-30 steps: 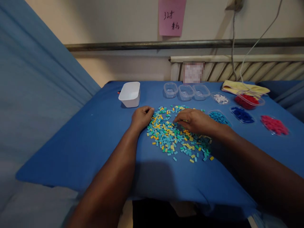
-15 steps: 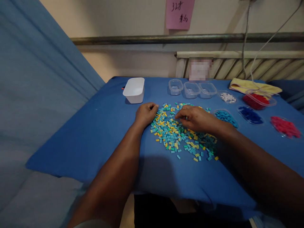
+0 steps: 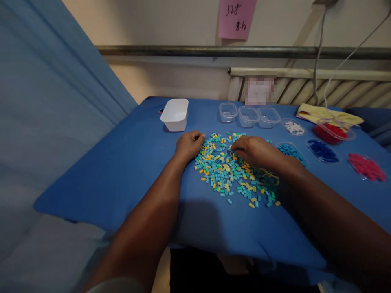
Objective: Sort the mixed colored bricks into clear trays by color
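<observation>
A spread of small building bricks (image 3: 224,167) in teal, green, yellow and orange lies on the blue cloth. At its upper left edge rests my left hand (image 3: 190,144), fingers curled with thumb and forefinger together; whatever may be between them is hidden. My right hand (image 3: 255,150) reaches over the upper right part of the spread. Its fingers are bent together and point down at the bricks, and I cannot make out anything in their tips.
Behind the bricks stand a white tub (image 3: 175,116) and three clear containers (image 3: 227,113). Rightward are shallow trays of white pieces (image 3: 293,128), teal bricks (image 3: 291,152), dark blue bricks (image 3: 323,149) and pink bricks (image 3: 368,167), a container of red bricks (image 3: 330,133) and a yellow cloth (image 3: 328,114).
My right hand has moved slightly right, its fingertips lower among the bricks. My left hand stays at the edge of the spread. The whole view has shifted a little.
</observation>
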Demonstrator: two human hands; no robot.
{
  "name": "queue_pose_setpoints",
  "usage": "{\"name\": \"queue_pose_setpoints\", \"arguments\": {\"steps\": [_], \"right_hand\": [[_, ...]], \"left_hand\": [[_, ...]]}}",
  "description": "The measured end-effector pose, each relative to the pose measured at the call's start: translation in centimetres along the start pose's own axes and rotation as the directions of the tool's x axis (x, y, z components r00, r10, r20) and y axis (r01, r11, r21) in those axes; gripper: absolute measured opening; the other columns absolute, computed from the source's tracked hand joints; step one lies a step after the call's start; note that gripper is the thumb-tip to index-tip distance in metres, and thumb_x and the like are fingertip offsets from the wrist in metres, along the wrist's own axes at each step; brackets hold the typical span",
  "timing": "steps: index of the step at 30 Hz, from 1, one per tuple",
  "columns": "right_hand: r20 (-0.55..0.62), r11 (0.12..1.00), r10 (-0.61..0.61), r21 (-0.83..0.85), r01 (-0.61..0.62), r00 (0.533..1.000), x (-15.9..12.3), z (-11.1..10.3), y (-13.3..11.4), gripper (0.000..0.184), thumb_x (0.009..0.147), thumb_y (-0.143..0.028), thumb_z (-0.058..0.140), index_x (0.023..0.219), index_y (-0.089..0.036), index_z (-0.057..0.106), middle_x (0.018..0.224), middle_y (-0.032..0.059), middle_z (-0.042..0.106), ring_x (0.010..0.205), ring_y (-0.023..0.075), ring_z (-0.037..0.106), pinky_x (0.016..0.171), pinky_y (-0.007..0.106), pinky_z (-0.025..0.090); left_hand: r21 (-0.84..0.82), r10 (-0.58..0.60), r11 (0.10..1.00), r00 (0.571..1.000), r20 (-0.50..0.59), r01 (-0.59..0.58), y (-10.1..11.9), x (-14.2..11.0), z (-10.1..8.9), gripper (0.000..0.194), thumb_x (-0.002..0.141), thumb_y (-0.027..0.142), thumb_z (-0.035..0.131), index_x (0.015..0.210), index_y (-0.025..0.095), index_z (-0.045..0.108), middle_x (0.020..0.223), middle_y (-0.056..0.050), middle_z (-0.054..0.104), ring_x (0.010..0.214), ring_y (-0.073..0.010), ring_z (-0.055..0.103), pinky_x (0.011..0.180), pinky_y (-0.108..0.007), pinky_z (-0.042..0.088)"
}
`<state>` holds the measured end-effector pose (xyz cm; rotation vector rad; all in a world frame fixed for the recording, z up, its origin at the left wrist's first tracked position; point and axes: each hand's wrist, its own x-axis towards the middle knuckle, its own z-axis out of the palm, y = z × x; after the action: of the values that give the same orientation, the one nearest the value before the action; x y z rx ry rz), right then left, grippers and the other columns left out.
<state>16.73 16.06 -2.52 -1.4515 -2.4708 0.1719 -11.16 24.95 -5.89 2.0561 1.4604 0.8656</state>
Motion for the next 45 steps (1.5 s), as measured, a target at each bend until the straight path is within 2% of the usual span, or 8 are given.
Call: {"name": "queue_pose_setpoints", "arguments": {"steps": [4, 10, 17, 23, 29, 33, 39, 45], "right_hand": [[-0.053, 0.996, 0.034, 0.085, -0.030, 0.998, -0.1, -0.5, -0.2, 0.024, 0.096, -0.021, 0.068, 0.113, -0.021, 0.085, 0.110, 0.0098, 0.082, 0.098, 0.0266, 0.075, 0.088, 0.037, 0.056], [0.043, 0.964, -0.178, 0.208, 0.166, 0.983, 0.4, -0.1, -1.8, 0.023, 0.095, -0.014, 0.066, 0.102, -0.025, 0.085, 0.103, 0.0042, 0.083, 0.096, 0.0210, 0.075, 0.090, 0.033, 0.055], [0.162, 0.982, -0.073, 0.183, 0.042, 0.984, 0.2, -0.1, -1.6, 0.026, 0.091, -0.012, 0.067, 0.109, -0.021, 0.084, 0.103, 0.0053, 0.083, 0.092, 0.0216, 0.074, 0.084, 0.031, 0.053], [0.136, 0.981, 0.019, 0.187, -0.045, 0.991, -0.1, -0.4, -1.8, 0.049, 0.084, -0.007, 0.064, 0.129, -0.020, 0.079, 0.104, 0.0049, 0.081, 0.086, 0.0185, 0.073, 0.078, 0.026, 0.052], [0.132, 0.999, -0.010, 0.054, 0.003, 0.991, -1.7, -3.1, 2.3, 0.039, 0.090, -0.016, 0.060, 0.119, -0.023, 0.085, 0.117, 0.0064, 0.083, 0.106, 0.0235, 0.076, 0.096, 0.032, 0.056], [0.151, 0.971, 0.233, -0.095, -0.221, 0.961, -4.2, -6.5, 6.9, 0.033, 0.089, -0.020, 0.062, 0.110, -0.024, 0.088, 0.110, 0.0054, 0.086, 0.098, 0.0249, 0.078, 0.087, 0.033, 0.058], [0.205, 0.851, 0.523, -0.191, -0.490, 0.828, -6.7, -8.4, 10.4, 0.021, 0.087, -0.020, 0.069, 0.097, -0.025, 0.087, 0.096, 0.0047, 0.085, 0.080, 0.0228, 0.077, 0.067, 0.031, 0.053], [0.097, 0.862, 0.493, -0.194, -0.469, 0.865, -7.2, -8.7, 10.4, 0.018, 0.092, -0.024, 0.070, 0.100, -0.024, 0.086, 0.105, 0.0081, 0.086, 0.088, 0.0263, 0.078, 0.078, 0.036, 0.058]], "left_hand": [[0.005, 0.020, 1.000, 1.000, 0.001, -0.020, -0.1, 0.0, 0.0, 0.038, 0.098, 0.050, 0.060, 0.085, 0.018, 0.076, 0.077, -0.003, 0.070, 0.076, -0.0213, 0.061, 0.066, -0.033, 0.036], [0.002, 0.036, 0.999, 0.999, -0.017, -0.036, -0.3, 0.1, 0.2, 0.036, 0.098, 0.049, 0.061, 0.086, 0.019, 0.078, 0.078, -0.002, 0.071, 0.076, -0.0205, 0.062, 0.066, -0.033, 0.036], [0.009, 0.029, 1.000, 0.999, -0.017, -0.029, -0.4, 0.1, 0.2, 0.035, 0.098, 0.049, 0.061, 0.091, 0.020, 0.080, 0.081, -0.001, 0.073, 0.077, -0.0197, 0.063, 0.067, -0.032, 0.037], [-0.002, 0.022, 1.000, 1.000, -0.016, -0.022, -0.3, 0.1, 0.2, 0.035, 0.097, 0.049, 0.062, 0.091, 0.020, 0.080, 0.081, -0.001, 0.073, 0.079, -0.0199, 0.065, 0.067, -0.032, 0.037], [0.015, 0.016, 1.000, 1.000, -0.006, -0.016, -0.1, 0.1, 0.0, 0.035, 0.098, 0.048, 0.061, 0.086, 0.019, 0.077, 0.077, -0.001, 0.071, 0.075, -0.0189, 0.063, 0.065, -0.033, 0.034], [0.032, 0.014, 0.999, 1.000, -0.006, -0.014, -0.2, 0.4, -0.1, 0.037, 0.097, 0.051, 0.060, 0.087, 0.020, 0.078, 0.078, -0.001, 0.071, 0.076, -0.0194, 0.064, 0.065, -0.033, 0.034], [0.039, -0.008, 0.999, 1.000, -0.010, 0.008, 0.1, 0.6, -0.4, 0.037, 0.096, 0.052, 0.061, 0.086, 0.020, 0.077, 0.075, -0.001, 0.069, 0.074, -0.0190, 0.062, 0.066, -0.033, 0.035], [0.039, -0.005, 0.999, 1.000, -0.009, 0.005, 0.2, 0.5, -0.4, 0.036, 0.096, 0.051, 0.061, 0.090, 0.021, 0.079, 0.079, -0.001, 0.072, 0.076, -0.0200, 0.064, 0.067, -0.033, 0.036]]}}
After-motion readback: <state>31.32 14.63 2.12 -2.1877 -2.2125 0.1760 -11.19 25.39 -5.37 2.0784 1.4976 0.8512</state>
